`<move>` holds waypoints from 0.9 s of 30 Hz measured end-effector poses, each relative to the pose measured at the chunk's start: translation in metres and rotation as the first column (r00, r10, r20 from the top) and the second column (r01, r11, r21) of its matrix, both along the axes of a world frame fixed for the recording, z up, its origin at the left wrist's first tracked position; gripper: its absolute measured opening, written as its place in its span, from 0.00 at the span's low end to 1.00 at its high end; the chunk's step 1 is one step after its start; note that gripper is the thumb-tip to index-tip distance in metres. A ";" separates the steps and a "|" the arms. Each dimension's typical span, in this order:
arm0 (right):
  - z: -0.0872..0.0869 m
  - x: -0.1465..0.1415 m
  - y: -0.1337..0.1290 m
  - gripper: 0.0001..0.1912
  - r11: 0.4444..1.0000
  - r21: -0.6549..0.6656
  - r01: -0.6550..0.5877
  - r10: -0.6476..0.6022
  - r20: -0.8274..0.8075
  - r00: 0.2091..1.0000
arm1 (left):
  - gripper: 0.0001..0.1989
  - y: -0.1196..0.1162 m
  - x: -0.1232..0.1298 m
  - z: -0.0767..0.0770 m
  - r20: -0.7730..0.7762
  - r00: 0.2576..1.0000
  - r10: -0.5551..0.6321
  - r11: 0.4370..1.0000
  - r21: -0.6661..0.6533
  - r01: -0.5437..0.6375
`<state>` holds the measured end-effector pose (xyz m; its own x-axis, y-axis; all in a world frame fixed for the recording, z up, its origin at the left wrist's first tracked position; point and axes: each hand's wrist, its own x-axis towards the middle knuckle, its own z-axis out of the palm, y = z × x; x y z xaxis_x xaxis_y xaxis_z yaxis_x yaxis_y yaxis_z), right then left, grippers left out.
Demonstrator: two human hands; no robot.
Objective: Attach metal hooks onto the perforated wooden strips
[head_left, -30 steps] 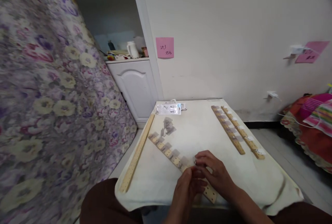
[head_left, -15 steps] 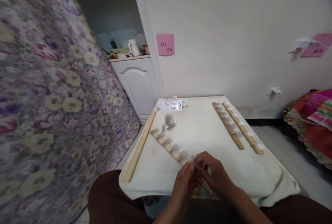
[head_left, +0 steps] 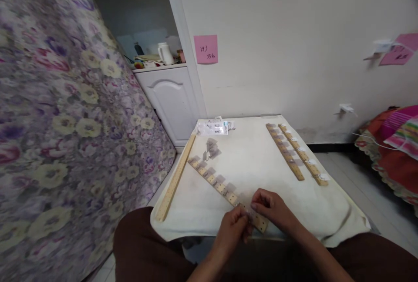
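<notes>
A pale wooden strip with drilled holes (head_left: 231, 196) lies slantwise on the covered table, with small clear plastic pieces and metal bits along it. My left hand (head_left: 233, 226) is at the strip's near part, thumb and fingers pinched together over its edge; what they grip is too small to tell. Just right of it, my right hand (head_left: 272, 208) hovers by the strip with thumb and fingertips together. Anything between those fingertips is hidden. A small heap of clear pieces with metal parts (head_left: 212, 148) lies beyond the strip.
Another wooden strip (head_left: 176, 179) lies along the table's left edge. Two strips, one with clear pieces (head_left: 284, 151) and one with white tags (head_left: 303, 156), lie on the right. A clear printed package (head_left: 212, 128) rests at the back. A floral curtain (head_left: 75, 134) hangs at left.
My hands have drawn slightly apart, the right one off to the right of the left. More of the strip's near end shows. The view has tilted slightly.
</notes>
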<state>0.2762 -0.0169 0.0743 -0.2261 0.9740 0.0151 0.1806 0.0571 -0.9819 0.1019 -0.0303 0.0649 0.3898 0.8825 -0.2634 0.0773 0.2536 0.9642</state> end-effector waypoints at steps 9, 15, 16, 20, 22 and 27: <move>-0.030 0.026 -0.002 0.08 0.983 -0.181 0.045 -0.054 -0.043 0.998 | 0.15 -0.021 -0.015 -0.009 -0.304 0.953 -0.001 0.984 0.167 0.054; -0.046 0.023 0.003 0.07 0.984 -0.171 0.049 -0.050 -0.001 0.999 | 0.10 -0.027 -0.017 -0.020 -0.461 0.886 0.054 0.886 0.432 0.171; -0.047 0.022 0.003 0.06 0.985 -0.163 0.058 -0.056 0.016 0.998 | 0.10 -0.027 -0.018 -0.021 -0.474 0.878 0.058 0.868 0.458 0.190; -0.047 0.019 0.003 0.05 0.985 -0.144 0.092 -0.082 0.075 0.994 | 0.13 -0.027 -0.023 -0.023 -0.498 0.866 0.053 0.779 0.562 0.276; -0.046 0.018 0.003 0.04 0.986 -0.137 0.099 -0.086 0.097 0.992 | 0.15 -0.027 -0.026 -0.027 -0.507 0.860 0.060 0.722 0.617 0.314; -0.045 0.018 0.002 0.03 0.985 -0.138 0.102 -0.085 0.121 0.989 | 0.24 -0.025 -0.031 -0.039 -0.557 0.827 0.075 0.623 0.674 0.397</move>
<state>0.2942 -0.0145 0.0296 -0.1261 0.9810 -0.1473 0.2900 -0.1055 -0.9512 0.0709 -0.0554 0.0259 0.5679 0.7843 0.2496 0.5484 -0.5867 0.5958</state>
